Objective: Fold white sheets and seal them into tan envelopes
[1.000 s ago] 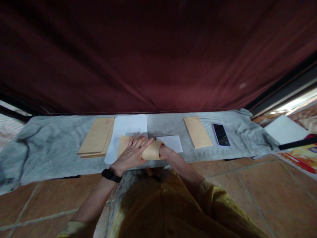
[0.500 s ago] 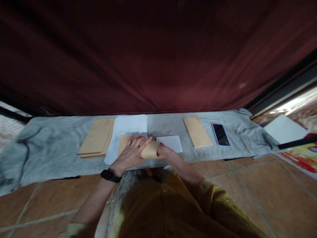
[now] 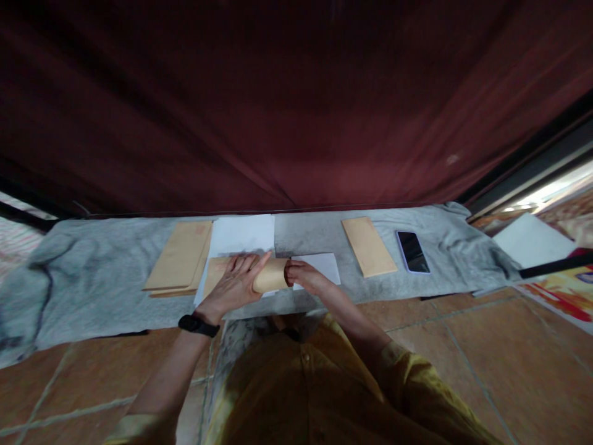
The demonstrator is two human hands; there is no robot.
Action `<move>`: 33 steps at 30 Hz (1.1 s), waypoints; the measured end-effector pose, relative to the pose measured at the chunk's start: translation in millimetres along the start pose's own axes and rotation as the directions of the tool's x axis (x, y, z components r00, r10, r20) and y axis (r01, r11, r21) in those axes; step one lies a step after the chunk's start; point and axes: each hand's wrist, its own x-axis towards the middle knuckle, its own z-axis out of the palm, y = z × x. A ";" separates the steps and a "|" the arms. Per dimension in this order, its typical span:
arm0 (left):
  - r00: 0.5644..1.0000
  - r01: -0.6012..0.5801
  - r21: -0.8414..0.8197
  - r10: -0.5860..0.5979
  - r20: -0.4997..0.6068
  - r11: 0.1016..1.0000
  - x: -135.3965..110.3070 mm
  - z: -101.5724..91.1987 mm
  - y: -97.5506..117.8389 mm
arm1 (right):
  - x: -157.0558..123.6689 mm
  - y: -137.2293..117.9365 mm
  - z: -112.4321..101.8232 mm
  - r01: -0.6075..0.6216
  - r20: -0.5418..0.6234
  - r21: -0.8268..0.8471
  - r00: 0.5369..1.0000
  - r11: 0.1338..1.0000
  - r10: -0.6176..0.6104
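Observation:
A tan paper envelope (image 3: 271, 276) is held bowed, its open end towards the right. My left hand (image 3: 235, 285), with a black band on the wrist, grips it from above, fingers across the top and thumb along the near side. At the mouth, my right hand (image 3: 303, 274) has its fingers bent and close together, the tips partly hidden inside the opening. Under the envelope and behind it lies a stack of white sheets (image 3: 243, 233). A folded white paper (image 3: 324, 267) lies on the cloth just beyond my right hand.
A pile of tan envelopes (image 3: 178, 256) lies at the left. To the right are a single tan envelope (image 3: 369, 247) and a phone (image 3: 412, 252). All rest on a grey cloth (image 3: 111, 266). A dark red curtain (image 3: 287, 123) hangs behind; tiled floor (image 3: 430, 346) shows in front.
Both hands and the envelope have shifted slightly left. My right hand has drawn partly out of the envelope's mouth, so more of its fingers show.

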 end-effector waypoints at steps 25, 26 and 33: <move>0.980 0.164 -0.186 -0.139 0.143 0.969 2.2 14.8 -21.9 | -61.4 39.5 -88.6 -0.263 -0.260 -0.961 0.766 0.083 -0.588; 0.979 0.167 -0.185 -0.141 0.147 0.969 2.6 14.4 -21.5 | -61.4 38.9 -87.5 -0.271 -0.267 -0.959 0.775 0.081 -0.572; 0.970 0.188 -0.174 -0.154 0.190 0.967 4.1 16.8 -22.3 | -62.0 22.4 -82.1 -0.402 -0.412 -0.908 0.804 0.119 -0.430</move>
